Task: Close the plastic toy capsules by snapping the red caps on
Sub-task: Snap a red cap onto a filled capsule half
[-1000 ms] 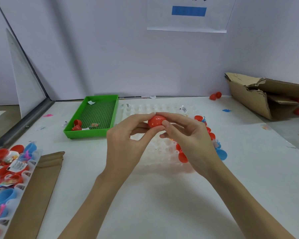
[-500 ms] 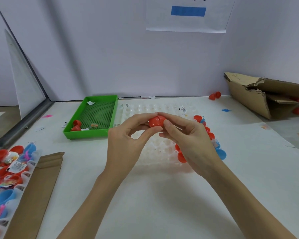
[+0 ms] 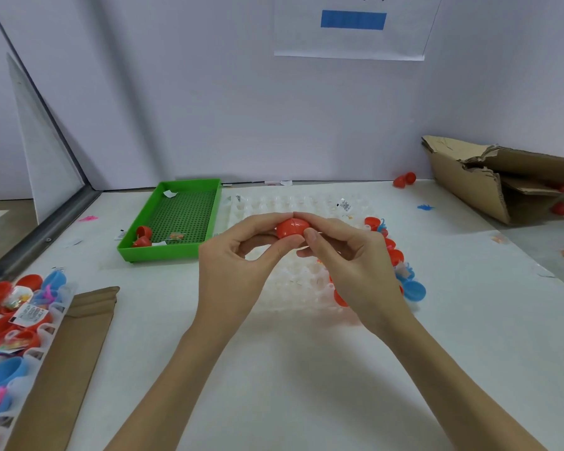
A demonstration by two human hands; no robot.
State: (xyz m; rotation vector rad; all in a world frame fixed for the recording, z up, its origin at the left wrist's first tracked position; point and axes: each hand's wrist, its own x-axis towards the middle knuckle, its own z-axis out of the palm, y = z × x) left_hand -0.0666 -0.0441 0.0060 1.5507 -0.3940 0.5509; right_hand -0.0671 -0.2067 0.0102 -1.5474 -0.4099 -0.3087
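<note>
A red capsule (image 3: 292,227) is pinched between both hands above a clear tray (image 3: 293,281) on the table (image 3: 306,369). Its long axis runs nine to three o'clock: left hand (image 3: 238,271) grips one end, right hand (image 3: 352,265) the other, equally near.

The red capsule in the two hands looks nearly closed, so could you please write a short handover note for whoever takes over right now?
Left hand and right hand: both pinch the red capsule between fingertips and thumbs, held above the clear tray.
Capsule: its two red halves meet at a visible seam; whether it has fully snapped cannot be told.
Right of the tray: more red and blue capsule pieces, partly hidden behind the right hand.
Near left: a rack of capsules with toys.
Green tray: a few red pieces in its near corner.
Left to do: finish this snap, set it down, then cap the rest.
</note>
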